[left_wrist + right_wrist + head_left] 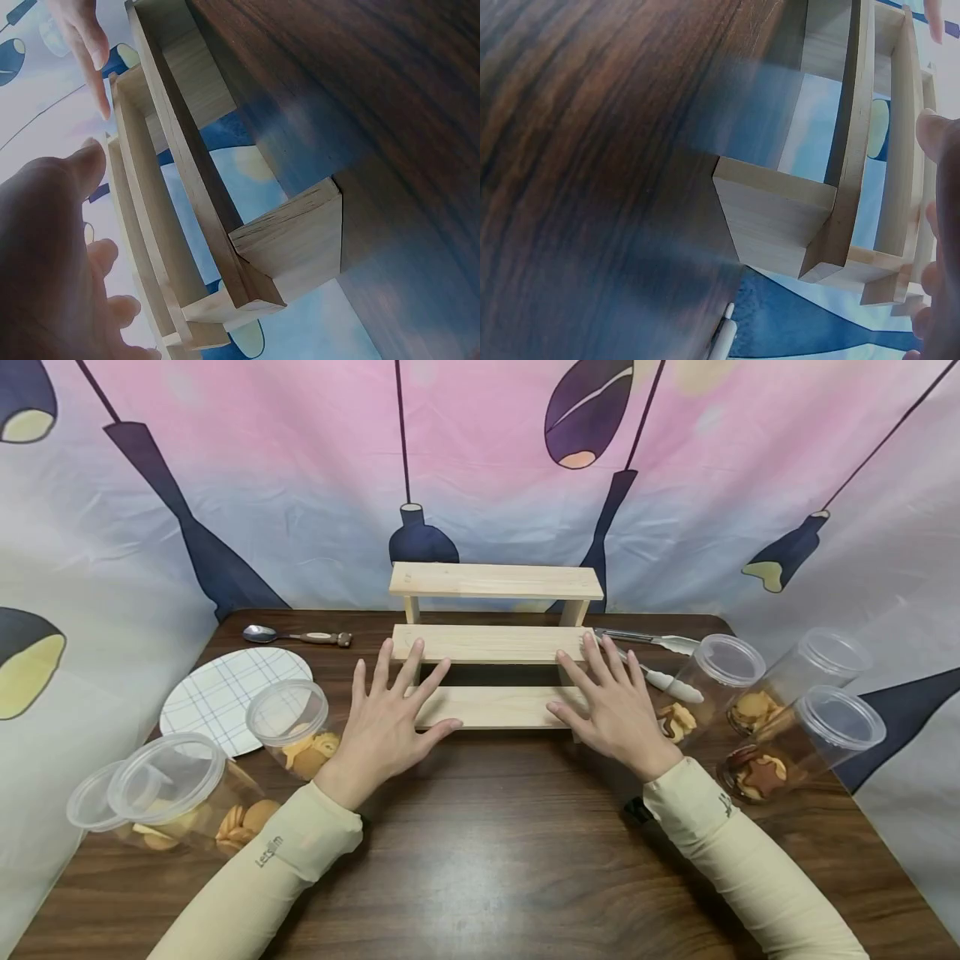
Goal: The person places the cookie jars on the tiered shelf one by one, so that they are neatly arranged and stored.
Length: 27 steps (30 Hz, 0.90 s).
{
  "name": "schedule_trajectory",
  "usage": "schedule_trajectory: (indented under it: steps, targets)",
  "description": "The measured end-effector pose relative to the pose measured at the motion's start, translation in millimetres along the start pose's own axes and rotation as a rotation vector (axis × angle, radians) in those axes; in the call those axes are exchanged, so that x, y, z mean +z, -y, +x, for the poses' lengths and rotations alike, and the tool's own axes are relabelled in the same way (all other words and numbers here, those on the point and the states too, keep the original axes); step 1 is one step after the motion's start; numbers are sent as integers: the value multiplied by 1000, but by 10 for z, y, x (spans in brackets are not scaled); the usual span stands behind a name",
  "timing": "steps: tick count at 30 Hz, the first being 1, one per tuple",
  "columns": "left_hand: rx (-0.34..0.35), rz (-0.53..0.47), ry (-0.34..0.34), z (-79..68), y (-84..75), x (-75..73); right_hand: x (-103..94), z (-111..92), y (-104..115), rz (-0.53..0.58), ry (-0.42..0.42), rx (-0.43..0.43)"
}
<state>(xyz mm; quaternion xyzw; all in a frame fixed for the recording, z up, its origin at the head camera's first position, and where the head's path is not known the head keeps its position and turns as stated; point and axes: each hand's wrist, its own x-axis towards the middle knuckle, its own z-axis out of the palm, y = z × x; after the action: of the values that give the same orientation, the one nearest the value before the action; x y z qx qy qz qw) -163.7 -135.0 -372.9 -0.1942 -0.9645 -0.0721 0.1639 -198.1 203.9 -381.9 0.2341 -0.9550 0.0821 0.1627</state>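
A three-step wooden rack (pixel 495 643) stands at the back middle of the table. My left hand (pixel 386 727) is over its left end, fingers spread and straight, palm down. Over the right end, my right hand (pixel 615 714) is spread the same way. Nothing is held in either hand. Seen from the left wrist, the rack's side panel (pixel 300 232) stands on the table while my thumb (pixel 88 166) points across in front of the shelves. In the right wrist view, my fingers are partly cut off at the right edge, beside the stepped shelves (pixel 847 150).
Clear lidded jars with cookies stand left (pixel 168 785) and right (pixel 840 727), several in all, close to my forearms. A checked plate (pixel 225 693) and a spoon (pixel 300 636) lie back left. Tongs (pixel 675 685) with white tips lie right of the rack. A printed curtain (pixel 300 527) hangs behind.
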Motion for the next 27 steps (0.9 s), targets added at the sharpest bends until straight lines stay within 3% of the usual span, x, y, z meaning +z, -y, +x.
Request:
schedule_trajectory:
  steps: [10,16,20,27]
  targets:
    - [-48,-38,8,39,1,14,-17,20,9,10,16,0]
    - [-116,-124,-15,203,-75,14,-38,40,7,15,1,7]
    - [-183,-260,-72,338,-111,14,-57,54,14,17,1,26]
    - [-344,-484,-254,469,-19,67,-244,104,26,56,-41,31]
